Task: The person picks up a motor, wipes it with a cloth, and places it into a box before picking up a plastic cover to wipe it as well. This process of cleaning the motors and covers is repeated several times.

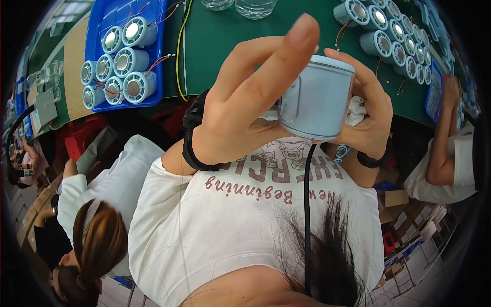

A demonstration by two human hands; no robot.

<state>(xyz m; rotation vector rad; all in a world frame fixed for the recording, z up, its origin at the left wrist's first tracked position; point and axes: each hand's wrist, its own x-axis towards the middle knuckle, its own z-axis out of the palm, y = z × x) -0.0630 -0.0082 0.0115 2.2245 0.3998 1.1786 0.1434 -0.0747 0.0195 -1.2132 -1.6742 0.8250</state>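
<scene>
A light blue cylindrical housing (319,100) with a rimmed top is held up in front of my chest, between both hands. My left hand (245,87) grips its left side, the thumb low and the other fingers reaching up and over. Around the right side curls my right hand (372,110), fingertips near the top rim and thumb near the bottom. A crumpled white cloth or tissue (356,110) is tucked inside my right hand against the housing. The inside of the housing is hidden.
On the green table (215,56), a blue tray (156,97) at left holds several light blue round units with wires. More such units (378,43) stand at far right. Clear cups (255,7) sit at the back. Co-workers are on both sides; a black cable (307,204) hangs before me.
</scene>
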